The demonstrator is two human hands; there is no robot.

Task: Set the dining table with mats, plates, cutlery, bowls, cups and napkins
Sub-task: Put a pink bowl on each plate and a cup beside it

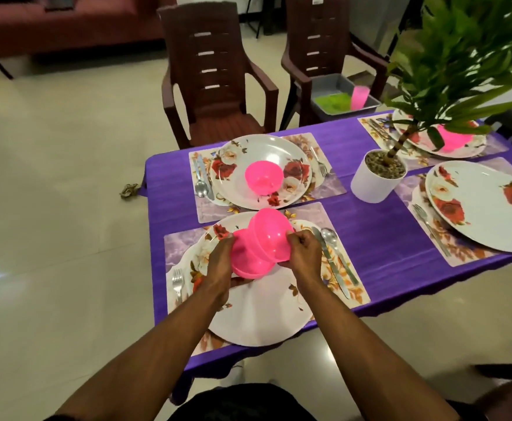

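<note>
1. Table (370, 238) w/ purple cloth had 4 flower mats, each w/ a big flower plate.
2. Near plate (257, 317) sat on the near mat, fork on its left, knife & spoon on its right.
3. Two stuck-together pink bowls (257, 247) were up over that plate.
4. Left hand (218, 262) gripped the lower bowl; right hand (303, 253) pinched the upper bowl's rim.

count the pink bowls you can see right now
4: two nested bowls held between the left hand and right hand, one on the far-left plate, one on the far-right plate behind the plant; leaves may hide more.
</note>
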